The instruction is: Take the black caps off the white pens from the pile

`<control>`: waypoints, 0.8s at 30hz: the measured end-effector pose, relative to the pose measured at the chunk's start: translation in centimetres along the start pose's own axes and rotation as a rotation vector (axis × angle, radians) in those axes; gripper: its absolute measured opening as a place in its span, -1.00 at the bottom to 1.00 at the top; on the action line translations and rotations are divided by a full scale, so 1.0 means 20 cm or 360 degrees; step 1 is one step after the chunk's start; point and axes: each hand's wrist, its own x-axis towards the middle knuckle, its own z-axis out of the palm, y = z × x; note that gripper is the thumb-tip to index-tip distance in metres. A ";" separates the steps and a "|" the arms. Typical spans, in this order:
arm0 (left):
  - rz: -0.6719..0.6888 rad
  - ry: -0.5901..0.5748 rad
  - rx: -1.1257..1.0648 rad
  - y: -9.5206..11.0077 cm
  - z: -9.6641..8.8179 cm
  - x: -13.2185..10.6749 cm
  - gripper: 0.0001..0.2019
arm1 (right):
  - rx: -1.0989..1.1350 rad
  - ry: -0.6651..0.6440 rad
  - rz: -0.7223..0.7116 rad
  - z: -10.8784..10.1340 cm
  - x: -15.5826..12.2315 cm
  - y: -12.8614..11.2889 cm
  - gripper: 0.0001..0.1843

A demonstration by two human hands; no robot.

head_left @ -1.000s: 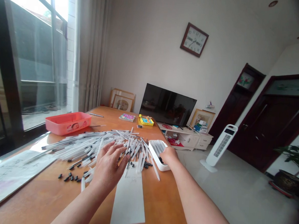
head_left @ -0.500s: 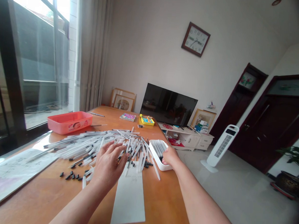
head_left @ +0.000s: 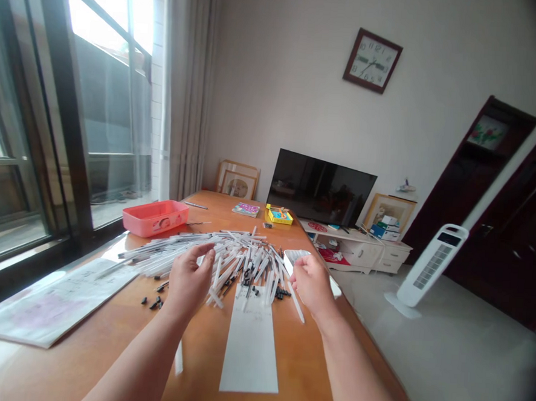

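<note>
My left hand [head_left: 191,279] is over the near left side of a heap of clear plastic pen barrels [head_left: 232,253]. Its thumb and forefinger curve towards each other with a gap between them, and I see nothing held. My right hand [head_left: 312,286] is closed, fingertips pressed together, just in front of a white tray [head_left: 297,254] at the table's right edge. Whatever it may hold is hidden. That tray contains pens or barrels, partly covered by the hand. Small black caps [head_left: 282,293] are scattered along the heap's near side.
A paper strip [head_left: 250,351] lies in front of the heap, and an open booklet [head_left: 52,308] is at left. Behind stand a pink plastic box [head_left: 155,219], a purple booklet [head_left: 245,209] and a yellow box [head_left: 279,216]. One loose barrel [head_left: 179,358] lies near my left forearm.
My right hand has come out of the white tray and back towards me. My left hand has drawn its spread fingers in to a curve. The view has turned slightly left.
</note>
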 end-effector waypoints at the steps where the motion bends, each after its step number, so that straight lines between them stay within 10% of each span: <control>1: -0.0078 -0.0012 -0.0074 -0.01 -0.01 0.01 -0.63 | 0.0168 -0.0032 -0.0011 0.05 -0.03 -0.01 -0.74; 12: -0.0360 -0.0050 0.0006 -0.17 -0.04 0.08 -0.67 | -0.0166 -0.0339 -0.0260 0.29 -0.22 0.01 -0.86; 24: 0.0185 -0.0717 0.1280 -0.13 0.02 -0.04 -0.63 | -0.0269 -0.0118 -0.0227 0.25 -0.12 0.11 -0.88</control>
